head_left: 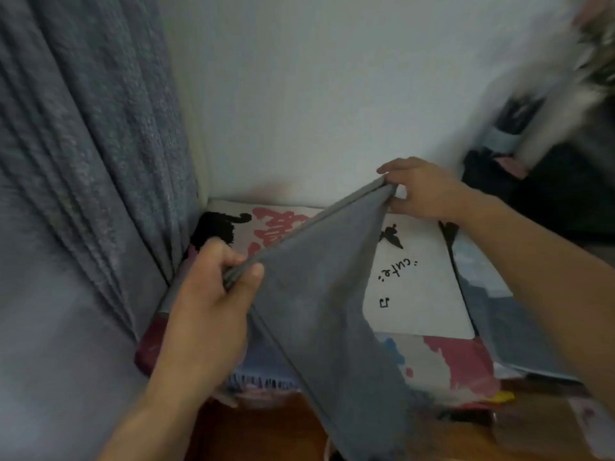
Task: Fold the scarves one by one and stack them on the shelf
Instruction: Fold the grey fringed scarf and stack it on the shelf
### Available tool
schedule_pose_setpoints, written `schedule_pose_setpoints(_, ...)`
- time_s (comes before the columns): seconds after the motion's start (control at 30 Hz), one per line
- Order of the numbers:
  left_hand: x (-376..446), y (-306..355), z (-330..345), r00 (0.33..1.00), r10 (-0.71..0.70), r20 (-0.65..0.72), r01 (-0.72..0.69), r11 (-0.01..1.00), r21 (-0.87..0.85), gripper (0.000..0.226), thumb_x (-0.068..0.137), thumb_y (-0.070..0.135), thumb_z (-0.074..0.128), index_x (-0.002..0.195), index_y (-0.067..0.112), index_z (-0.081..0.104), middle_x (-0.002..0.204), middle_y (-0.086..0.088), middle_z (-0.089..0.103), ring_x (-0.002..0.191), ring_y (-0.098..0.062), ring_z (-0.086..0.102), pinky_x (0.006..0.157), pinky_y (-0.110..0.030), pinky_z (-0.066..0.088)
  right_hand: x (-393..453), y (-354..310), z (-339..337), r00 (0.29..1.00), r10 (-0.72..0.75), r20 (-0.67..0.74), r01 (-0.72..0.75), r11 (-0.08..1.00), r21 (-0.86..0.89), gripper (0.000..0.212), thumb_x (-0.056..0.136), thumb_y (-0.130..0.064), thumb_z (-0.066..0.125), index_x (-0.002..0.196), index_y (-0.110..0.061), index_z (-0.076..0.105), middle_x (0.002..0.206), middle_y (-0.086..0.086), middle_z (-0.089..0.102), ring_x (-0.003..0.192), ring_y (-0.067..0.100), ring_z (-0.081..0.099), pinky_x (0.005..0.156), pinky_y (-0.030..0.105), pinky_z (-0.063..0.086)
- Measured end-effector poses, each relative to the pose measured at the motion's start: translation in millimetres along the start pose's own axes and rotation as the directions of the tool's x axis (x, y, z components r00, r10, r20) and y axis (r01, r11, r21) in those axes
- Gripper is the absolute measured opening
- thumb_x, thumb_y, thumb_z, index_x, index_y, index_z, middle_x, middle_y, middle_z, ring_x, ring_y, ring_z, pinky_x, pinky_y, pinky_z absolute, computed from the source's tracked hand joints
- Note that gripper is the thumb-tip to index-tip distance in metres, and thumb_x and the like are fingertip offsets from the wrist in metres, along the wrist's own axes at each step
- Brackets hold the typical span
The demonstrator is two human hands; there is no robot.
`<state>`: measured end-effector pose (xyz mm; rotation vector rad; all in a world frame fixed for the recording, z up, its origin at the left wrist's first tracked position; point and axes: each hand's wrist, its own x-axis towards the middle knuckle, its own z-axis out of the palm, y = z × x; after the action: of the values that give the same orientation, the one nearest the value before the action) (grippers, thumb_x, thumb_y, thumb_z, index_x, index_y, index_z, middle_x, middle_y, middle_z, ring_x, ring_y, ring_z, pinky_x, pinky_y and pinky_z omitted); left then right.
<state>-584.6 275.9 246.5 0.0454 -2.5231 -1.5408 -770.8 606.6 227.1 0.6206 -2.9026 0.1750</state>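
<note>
Now grey scarf (pixel 319 294) held taut at centre, top edge pinched by left hand (pixel 213 294) at 8 o'clock, by right hand (pixel 422 191) at 2 o'clock; rest draped over printed fabric (pixel 419 277)

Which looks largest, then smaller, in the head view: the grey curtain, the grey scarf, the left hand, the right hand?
1. Grey curtain, largest.
2. Grey scarf.
3. Left hand and right hand: the left looks bigger, but it is nearer the camera, so these two stay unranked.
</note>
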Motion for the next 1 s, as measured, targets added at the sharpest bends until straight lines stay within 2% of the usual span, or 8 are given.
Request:
schedule_pose_setpoints(0.1,-9,18,-49,0.986,0.154,-0.056,-0.156,0.987,-0.03,0.022,0.098,0.023,0.062,0.082,0.02,0.047,0.071,0.001,0.049,0.064,-0.009,0.043,0.064,-0.036,0.039,-55,-45,-54,0.985,0.118,-0.126,-0.101,0.985,0.139,0.031,0.083,-0.015,0.072,0.114,-0.012,0.069,0.121,0.005,0.068,0.108,0.024,0.063,0.095,0.043,0.051)
schedule_pose_setpoints(0.23,22,55,-115,0.959,0.237,-0.153,-0.256,0.959,-0.123,0.023,0.097,0.028,0.061,0.08,0.031,0.048,0.079,0.0,0.051,0.073,-0.015,0.047,0.069,-0.039,0.04,-111,-106,-149,0.969,0.219,-0.117,-0.187,0.953,0.238,0.014,0.079,0.0,0.067,0.076,-0.007,0.055,0.074,0.004,0.054,0.072,0.022,0.055,0.066,0.039,0.045)
schedule_pose_setpoints(0.43,60,128,-169,0.932,0.305,-0.196,-0.336,0.93,-0.147,0.024,0.1,0.021,0.059,0.081,0.026,0.046,0.081,0.0,0.048,0.078,-0.016,0.046,0.068,-0.033,0.038,-150,-188,-256,0.978,0.12,0.17,-0.13,0.99,0.046,0.019,0.091,-0.009,0.062,0.078,-0.021,0.056,0.084,-0.005,0.052,0.067,-0.011,0.053,0.057,0.011,0.038)
schedule_pose_setpoints(0.53,57,147,-183,0.923,0.327,-0.201,-0.352,0.93,-0.104,0.014,0.101,0.02,0.057,0.091,0.02,0.047,0.083,0.0,0.046,0.076,-0.015,0.044,0.066,-0.032,0.035,-169,-204,-262,0.94,0.136,0.312,-0.121,0.99,-0.067,0.02,0.094,-0.025,0.065,0.082,-0.009,0.061,0.061,-0.008,0.056,0.051,0.002,0.054,0.051,0.017,0.039)
schedule_pose_setpoints(0.7,46,152,-185,0.909,0.319,-0.269,-0.344,0.937,-0.05,0.023,0.099,0.019,0.06,0.082,0.023,0.045,0.085,-0.005,0.047,0.078,-0.017,0.044,0.069,-0.032,0.035,-184,-216,-254,0.974,0.008,0.228,0.081,0.921,-0.38,0.041,0.095,-0.058,0.052,0.075,-0.023,0.055,0.09,-0.008,0.045,0.08,0.007,0.045,0.063,0.023,0.031)
schedule_pose_setpoints(0.8,32,155,-188,0.893,0.285,-0.348,-0.316,0.948,-0.035,0.031,0.1,0.013,0.057,0.077,0.024,0.039,0.077,0.0,0.041,0.073,-0.016,0.04,0.062,-0.03,0.031,-193,-227,-268,0.987,-0.158,0.023,0.157,0.987,0.04,0.028,0.09,-0.044,0.069,0.095,-0.017,0.075,0.109,-0.009,0.054,0.1,0.008,0.054,0.084,0.023,0.042)
schedule_pose_setpoints(0.87,24,156,-193,0.886,0.294,-0.359,-0.308,0.951,0.017,0.025,0.099,0.009,0.056,0.082,0.019,0.042,0.074,0.001,0.04,0.077,-0.017,0.041,0.063,-0.032,0.03,-204,-241,-275,0.974,-0.226,-0.003,0.213,0.916,0.34,0.02,0.086,-0.03,0.077,0.101,-0.017,0.077,0.119,-0.011,0.057,0.108,0.005,0.059,0.096,0.02,0.045)
schedule_pose_setpoints(1.0,7,164,-192,0.882,0.276,-0.382,-0.29,0.957,0.024,0.035,0.101,0.009,0.054,0.075,0.024,0.035,0.074,0.0,0.039,0.073,-0.017,0.038,0.061,-0.033,0.03,-212,-240,-301,0.985,-0.139,-0.102,0.171,0.849,0.5,0.035,0.085,-0.021,0.078,0.117,-0.018,0.065,0.113,-0.01,0.066,0.1,0.005,0.066,0.088,0.018,0.051)
